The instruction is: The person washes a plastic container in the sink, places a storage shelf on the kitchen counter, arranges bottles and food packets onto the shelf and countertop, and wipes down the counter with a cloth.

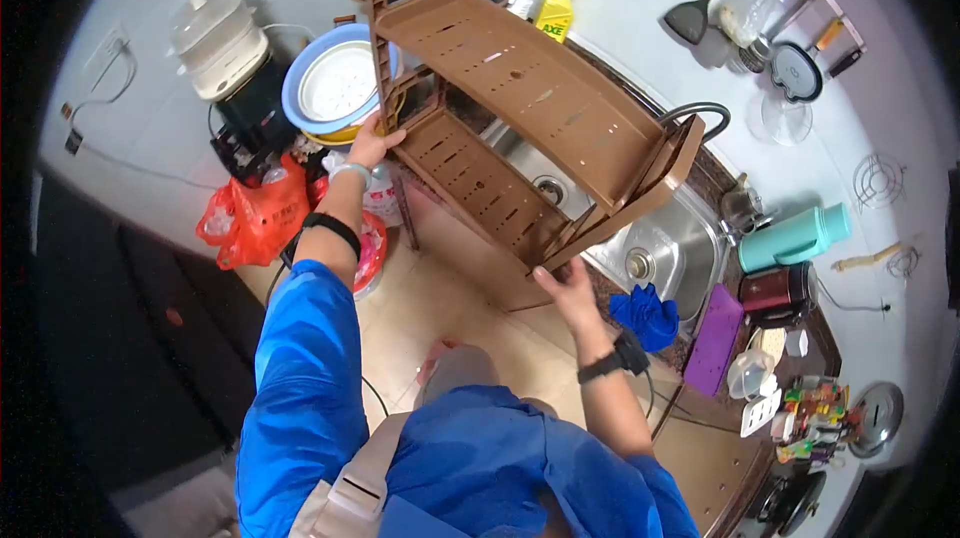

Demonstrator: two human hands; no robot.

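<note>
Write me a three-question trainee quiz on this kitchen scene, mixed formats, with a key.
1. Multiple choice: which thing is the left hand touching?
A) The purple board
B) The brown two-tier rack
C) The turquoise flask

2. True or false: the blue cloth hangs from the wall beside the black spatula.

3. Fill in the blank: the yellow bottle, seen just beyond the rack, has the letters ____ on its label.

Key:
1. B; the left hand is at one end of the rack.
2. False; the cloth lies at the edge of the stainless-steel sink.
3. AXE.
</note>
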